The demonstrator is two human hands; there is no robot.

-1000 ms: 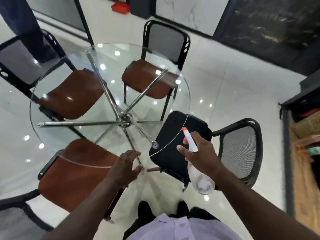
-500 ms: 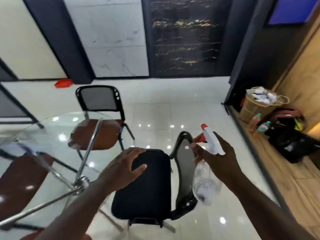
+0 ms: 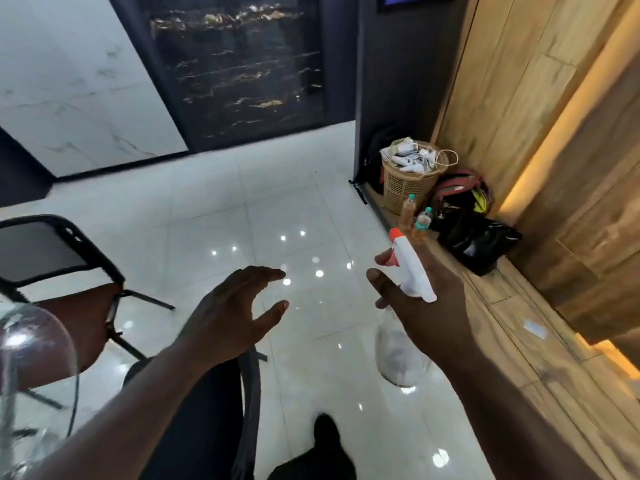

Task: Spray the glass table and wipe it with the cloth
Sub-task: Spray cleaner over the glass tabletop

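My right hand [image 3: 429,306] grips a clear spray bottle [image 3: 398,355] with a white head and a red nozzle, held over the white floor to the right of the table. My left hand [image 3: 232,313] hovers in the air with its fingers spread and loosely bent, holding nothing. Only the curved right edge of the round glass table [image 3: 52,341] shows, at the far left. No cloth is in view.
A black-framed chair with a brown seat [image 3: 83,317] stands behind the table edge, and a black chair [image 3: 242,393] sits under my left forearm. On the wooden ledge at the right stand a woven basket [image 3: 408,181], two bottles and dark bags [image 3: 474,233].
The view has swung right, away from the table, which has slid to the left edge. Both hands moved with it; my left hand left the table edge and the black chair.
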